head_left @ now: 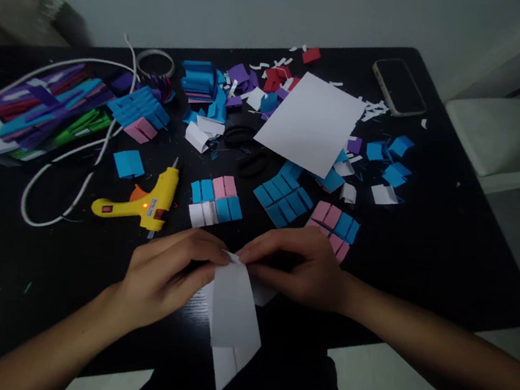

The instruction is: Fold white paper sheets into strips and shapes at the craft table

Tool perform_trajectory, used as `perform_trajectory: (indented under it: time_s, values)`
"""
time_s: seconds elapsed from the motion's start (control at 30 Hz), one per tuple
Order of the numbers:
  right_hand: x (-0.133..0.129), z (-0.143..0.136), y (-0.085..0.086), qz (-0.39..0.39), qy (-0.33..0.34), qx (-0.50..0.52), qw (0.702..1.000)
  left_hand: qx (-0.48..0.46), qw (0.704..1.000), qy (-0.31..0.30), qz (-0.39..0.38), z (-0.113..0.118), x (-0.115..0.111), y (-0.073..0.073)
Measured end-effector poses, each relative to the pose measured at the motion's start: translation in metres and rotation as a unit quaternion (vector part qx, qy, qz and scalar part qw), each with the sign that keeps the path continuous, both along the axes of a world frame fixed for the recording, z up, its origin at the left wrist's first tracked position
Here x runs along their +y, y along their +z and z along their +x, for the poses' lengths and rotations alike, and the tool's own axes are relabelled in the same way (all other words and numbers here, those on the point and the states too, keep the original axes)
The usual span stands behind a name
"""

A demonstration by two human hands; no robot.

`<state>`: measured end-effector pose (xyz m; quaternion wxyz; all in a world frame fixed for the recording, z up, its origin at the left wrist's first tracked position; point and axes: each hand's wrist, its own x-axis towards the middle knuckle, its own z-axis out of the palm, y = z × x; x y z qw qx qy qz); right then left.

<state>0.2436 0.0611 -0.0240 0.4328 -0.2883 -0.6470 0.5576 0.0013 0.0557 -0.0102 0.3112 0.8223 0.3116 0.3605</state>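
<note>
Left hand (175, 267) pinching the top edge of the folded white paper sheet (235, 304) between thumb and fingers; right hand (295, 268) pinching that same edge just beside it. From my remote seat, sheet's at the near side of the black flat-topped table (430, 257), lower end loose. I'd judge it light, bendy, easily creased, stiffer along folds; I'd grip the folded edge, lightly. Beyond left hand: yellow plastic glue gun (155, 203), orange light lit.
</note>
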Motion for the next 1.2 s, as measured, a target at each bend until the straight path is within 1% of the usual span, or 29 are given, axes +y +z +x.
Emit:
perform_trajectory:
  time_s: [0.13,0.3,0.47,0.7,0.83,1.2]
  values:
    - [0.0004,-0.0002,-0.0010,0.013,-0.015,0.003,1.000,-0.007,1.000,0.018,-0.002,0.0018,0.0017,0.0000]
    - [-0.0002,-0.0003,-0.0019,-0.014,-0.018,-0.010,1.000,-0.011,0.999,0.031,-0.030,0.0034,0.0024,-0.0013]
    - [-0.0002,-0.0010,-0.0039,-0.019,-0.020,-0.013,1.000,0.002,0.998,0.041,-0.043,0.0028,0.0009,-0.0025]
    - [0.0010,-0.0025,-0.0043,-0.087,-0.027,-0.014,0.996,0.017,0.996,0.067,-0.062,0.0042,-0.0027,-0.0045]
    - [0.0012,-0.0027,-0.0038,-0.111,-0.023,-0.002,0.994,0.016,0.995,0.080,-0.053,0.0044,-0.0037,-0.0049]
    - [0.0001,-0.0046,-0.0007,-0.114,-0.034,-0.012,0.993,0.014,0.994,0.086,-0.068,0.0058,-0.0049,-0.0022]
